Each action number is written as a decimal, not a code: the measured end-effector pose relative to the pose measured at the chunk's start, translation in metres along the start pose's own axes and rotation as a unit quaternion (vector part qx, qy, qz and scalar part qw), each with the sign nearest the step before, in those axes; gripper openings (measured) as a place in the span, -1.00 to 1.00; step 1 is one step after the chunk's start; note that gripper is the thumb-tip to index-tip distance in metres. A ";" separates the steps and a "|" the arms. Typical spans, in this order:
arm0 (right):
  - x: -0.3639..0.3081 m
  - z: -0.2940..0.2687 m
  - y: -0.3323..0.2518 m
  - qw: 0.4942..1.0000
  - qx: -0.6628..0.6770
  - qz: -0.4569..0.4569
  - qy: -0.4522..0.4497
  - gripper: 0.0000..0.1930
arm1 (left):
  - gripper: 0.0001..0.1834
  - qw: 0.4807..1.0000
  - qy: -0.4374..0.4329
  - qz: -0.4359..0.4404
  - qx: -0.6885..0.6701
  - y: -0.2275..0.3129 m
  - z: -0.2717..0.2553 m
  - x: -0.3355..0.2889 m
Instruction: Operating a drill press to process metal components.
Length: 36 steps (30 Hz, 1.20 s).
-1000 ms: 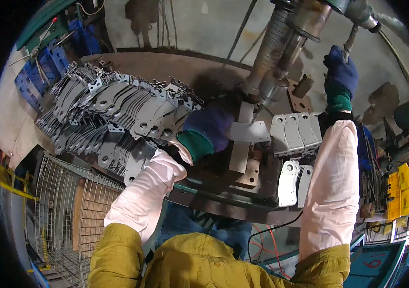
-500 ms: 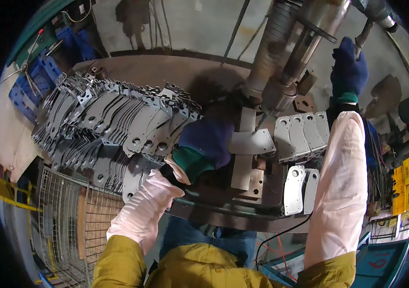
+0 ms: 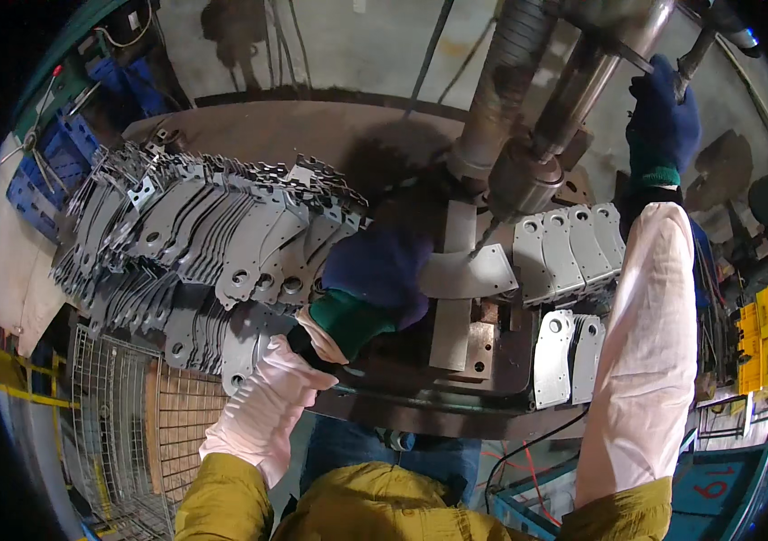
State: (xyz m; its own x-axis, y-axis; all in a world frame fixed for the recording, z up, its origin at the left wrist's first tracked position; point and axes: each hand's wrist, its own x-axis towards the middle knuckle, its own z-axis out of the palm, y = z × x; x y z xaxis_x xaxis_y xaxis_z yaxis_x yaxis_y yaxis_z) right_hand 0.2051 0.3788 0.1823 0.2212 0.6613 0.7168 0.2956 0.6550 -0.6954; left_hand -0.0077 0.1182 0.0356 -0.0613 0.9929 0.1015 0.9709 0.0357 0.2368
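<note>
Grey surface (image 3: 375, 54) on far side, wall or floor unclear, dark shadows across it. Brown worktable (image 3: 312, 126), edge bent by lens. Blue crates (image 3: 36, 194) far left; wire-mesh cage (image 3: 113, 388) near left. Yellow bin (image 3: 756, 338) right; teal container (image 3: 704, 496) near right. Bright glare at right rim.

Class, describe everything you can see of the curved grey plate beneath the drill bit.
The plate is flat, grey and metallic-looking, with gently curved long edges and small holes near its right end. It lies crosswise over a straight metal strip, which shows above and below it. Its left end meets the blue-gloved left hand, which hides that end. The drill bit points down at its upper part; whether the tip touches is unclear.
</note>
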 end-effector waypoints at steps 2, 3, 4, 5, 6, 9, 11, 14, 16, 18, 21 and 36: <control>-0.005 0.002 -0.007 1.000 0.023 0.013 -0.016 -0.52 | -0.50 1.000 0.002 -0.002 0.010 -0.001 -0.002 -0.004; -0.004 0.002 -0.006 1.000 0.009 0.011 -0.018 -0.52 | -0.44 1.000 0.010 0.007 0.018 -0.004 0.000 -0.005; -0.003 0.003 -0.005 1.000 -0.004 0.009 -0.020 -0.52 | -0.38 0.999 0.019 0.014 0.027 -0.007 0.002 -0.008; -0.001 0.001 -0.005 1.000 -0.022 0.005 -0.018 -0.52 | -0.39 0.999 0.028 0.023 0.021 -0.007 0.005 -0.006; 0.000 0.001 -0.005 0.999 -0.038 0.006 -0.006 -0.52 | -0.40 0.999 0.038 0.031 0.017 -0.007 0.007 -0.006; -0.003 0.002 -0.007 0.998 -0.053 0.011 0.012 -0.52 | -0.44 0.995 0.088 0.046 0.016 -0.011 0.016 -0.006; -0.001 -0.003 -0.003 0.999 -0.036 0.015 0.006 -0.57 | -0.48 0.998 0.048 0.039 0.010 -0.005 0.011 0.000; 0.000 -0.008 0.002 0.994 0.093 0.030 -0.052 -0.58 | -0.56 1.000 -0.017 0.000 -0.017 -0.001 -0.010 0.003; -0.011 -0.025 -0.010 0.994 0.021 0.069 -0.085 -0.55 | -0.61 0.994 0.079 0.005 -0.071 0.001 0.009 -0.001; -0.025 -0.046 -0.031 0.987 -0.029 0.111 -0.113 -0.50 | -0.64 0.997 0.066 0.010 -0.039 0.007 0.001 -0.003; -0.050 -0.068 -0.060 0.975 0.056 0.165 -0.141 -0.54 | -0.67 0.998 0.055 0.015 -0.025 -0.004 0.004 -0.007; -0.046 -0.088 -0.064 0.937 0.179 0.203 -0.221 -0.57 | -0.58 0.999 0.019 0.033 0.018 -0.029 -0.005 -0.013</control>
State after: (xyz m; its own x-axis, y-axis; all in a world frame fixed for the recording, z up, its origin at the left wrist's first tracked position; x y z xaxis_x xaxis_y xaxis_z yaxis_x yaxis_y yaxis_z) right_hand 0.2578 0.2743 0.1983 -0.1809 0.9180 0.3530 -0.0772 0.3446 -0.9356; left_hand -0.0362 0.1038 0.0318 -0.0041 0.9882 0.1529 0.9808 -0.0259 0.1935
